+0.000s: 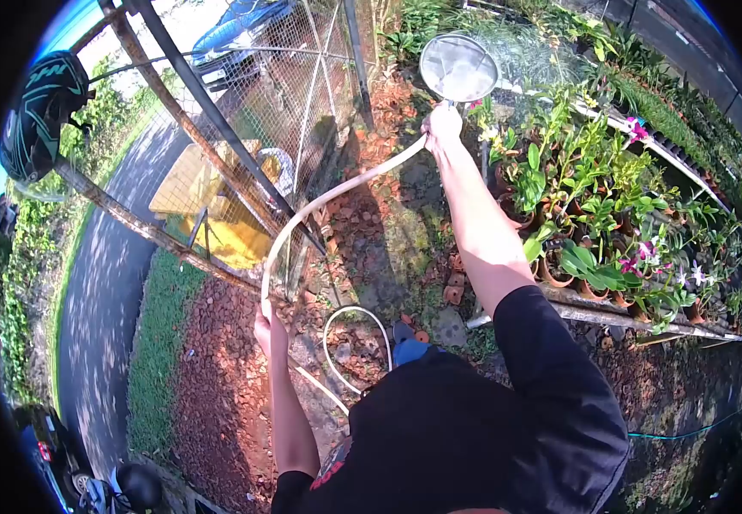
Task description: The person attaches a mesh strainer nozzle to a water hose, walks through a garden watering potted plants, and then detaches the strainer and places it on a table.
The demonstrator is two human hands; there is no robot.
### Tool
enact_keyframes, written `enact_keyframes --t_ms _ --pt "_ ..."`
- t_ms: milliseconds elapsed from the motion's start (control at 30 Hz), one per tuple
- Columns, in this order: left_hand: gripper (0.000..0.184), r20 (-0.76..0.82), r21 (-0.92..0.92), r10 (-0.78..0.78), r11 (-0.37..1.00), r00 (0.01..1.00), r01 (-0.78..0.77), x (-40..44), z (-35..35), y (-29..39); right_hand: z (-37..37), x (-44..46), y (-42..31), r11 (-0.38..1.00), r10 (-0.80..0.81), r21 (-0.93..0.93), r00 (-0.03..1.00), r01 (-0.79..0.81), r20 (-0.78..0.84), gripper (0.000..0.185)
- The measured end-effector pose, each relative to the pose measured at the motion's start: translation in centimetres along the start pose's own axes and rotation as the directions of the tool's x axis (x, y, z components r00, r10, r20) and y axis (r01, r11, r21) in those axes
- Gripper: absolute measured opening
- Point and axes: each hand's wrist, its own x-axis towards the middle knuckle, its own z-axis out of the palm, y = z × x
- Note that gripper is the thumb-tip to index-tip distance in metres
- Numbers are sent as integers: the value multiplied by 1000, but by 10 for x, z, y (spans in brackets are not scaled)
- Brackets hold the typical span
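Note:
My right hand [444, 126] is stretched far forward, closed round the grip below a large round watering rose [458, 68]. Fine spray comes from the rose toward the plants on the right. A cream garden hose [328, 199] runs from that hand in a wide arc to my left hand [270, 332], whose fingers are wrapped round it at the lower left. Below, the hose lies looped on the ground near my foot. Potted orchids [589, 201], some with pink or white flowers, stand on a rack beside my right arm.
A wire mesh fence [302, 94] with rusty posts stands at the left, with a black helmet [44, 116] hung on it. Past it are a yellow container [217, 206] and a road [101, 317]. Broken red brick [225, 368] covers the ground. The rack's metal rail [611, 319] is close on my right.

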Motion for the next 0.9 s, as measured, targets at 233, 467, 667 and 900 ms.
enact_keyframes --t_ms 233,467,667,900 --pt "46 -27 214 181 962 983 -172 110 58 101 5 103 12 984 165 77 985 -161 -49 17" --pt "41 76 343 317 882 945 -324 197 150 133 -7 204 5 962 231 164 971 -220 -57 17" --pt "43 164 147 279 941 946 -303 270 255 153 -25 287 26 967 234 135 963 -216 -134 18" --pt "43 192 107 299 940 935 -323 370 340 174 23 371 41 980 197 80 962 -184 -187 20"
